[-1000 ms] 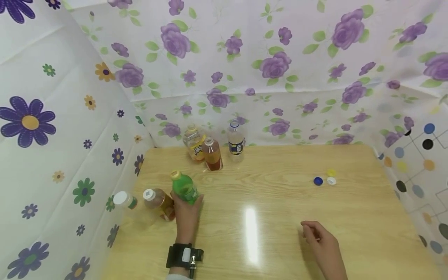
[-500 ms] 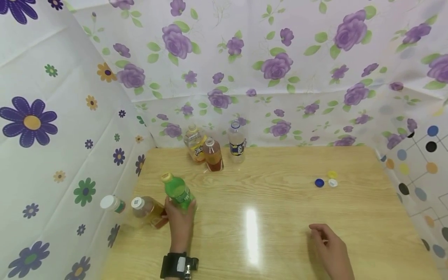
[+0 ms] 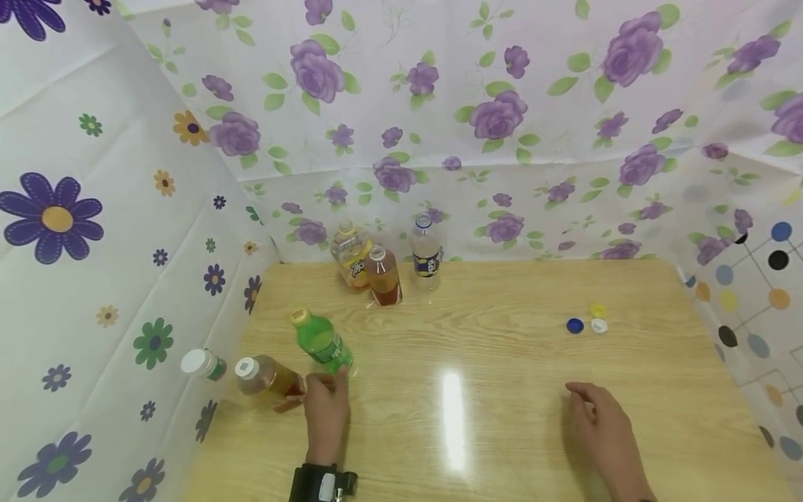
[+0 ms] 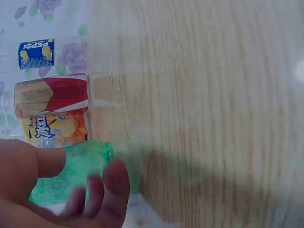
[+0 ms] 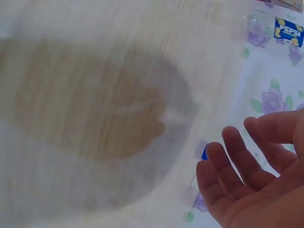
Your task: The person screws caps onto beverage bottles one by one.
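A green bottle (image 3: pixel 323 341) with a yellow cap stands on the table at the left. Just in front of its base is my left hand (image 3: pixel 326 404), the fingers loosely bent and holding nothing. In the left wrist view the thumb and fingers overlap the green bottle; whether a fingertip still touches it, I cannot tell. Left of that hand stands a white-capped bottle (image 3: pixel 270 380) of brown drink, and further left a small white-lidded container (image 3: pixel 203 364). My right hand (image 3: pixel 605 429) hovers over the table's right side, fingers relaxed, nothing in them.
Uncapped at the back stand a bottle with a yellow label (image 3: pixel 353 258), a brown drink bottle (image 3: pixel 384 277) and a clear Pepsi bottle (image 3: pixel 426 254). Blue (image 3: pixel 574 325), white (image 3: pixel 599 325) and yellow (image 3: pixel 598 309) caps lie at the right. Flowered cloth walls (image 3: pixel 477 202) border the table.
My left hand shifted left with the green bottle, then let go and drew back toward me. The white-capped bottle and small container also shifted left. My right hand moved slightly right.
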Action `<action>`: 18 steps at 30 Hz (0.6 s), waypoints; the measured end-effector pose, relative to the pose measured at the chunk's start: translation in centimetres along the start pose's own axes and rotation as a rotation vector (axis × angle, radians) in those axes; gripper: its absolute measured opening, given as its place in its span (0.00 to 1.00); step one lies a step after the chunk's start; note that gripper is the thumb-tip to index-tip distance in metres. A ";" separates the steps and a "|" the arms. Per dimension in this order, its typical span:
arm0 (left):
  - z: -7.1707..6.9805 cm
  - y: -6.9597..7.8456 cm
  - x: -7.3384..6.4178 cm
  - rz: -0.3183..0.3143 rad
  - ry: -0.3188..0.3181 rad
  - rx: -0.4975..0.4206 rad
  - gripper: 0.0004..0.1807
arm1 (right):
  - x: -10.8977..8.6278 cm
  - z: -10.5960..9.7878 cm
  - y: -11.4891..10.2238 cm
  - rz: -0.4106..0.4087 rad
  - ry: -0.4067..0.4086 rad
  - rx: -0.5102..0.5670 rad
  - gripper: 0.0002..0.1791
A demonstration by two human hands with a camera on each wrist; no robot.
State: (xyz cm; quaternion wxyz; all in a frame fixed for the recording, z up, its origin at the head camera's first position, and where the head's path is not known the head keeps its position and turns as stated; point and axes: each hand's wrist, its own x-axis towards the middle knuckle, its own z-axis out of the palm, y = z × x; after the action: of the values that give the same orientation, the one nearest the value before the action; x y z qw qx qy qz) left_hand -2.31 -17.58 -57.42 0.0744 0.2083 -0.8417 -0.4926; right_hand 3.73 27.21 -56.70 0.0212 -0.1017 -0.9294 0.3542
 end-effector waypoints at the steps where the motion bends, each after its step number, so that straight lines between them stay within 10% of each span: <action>1: 0.0 0.0 0.0 -0.010 -0.020 0.010 0.17 | 0.3 -0.2 0.1 -0.006 -0.007 -0.008 0.18; 18: 2.7 2.2 0.2 0.149 -0.293 -0.101 0.11 | 4.0 -1.9 1.1 -0.048 -0.058 -0.035 0.24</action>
State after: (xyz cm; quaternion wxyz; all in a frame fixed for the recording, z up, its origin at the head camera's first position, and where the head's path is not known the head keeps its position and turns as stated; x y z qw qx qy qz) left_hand -3.97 -14.53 -56.93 -0.0024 0.0673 -0.8307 -0.5526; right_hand 0.17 30.05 -56.15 0.0009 -0.0693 -0.9379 0.3400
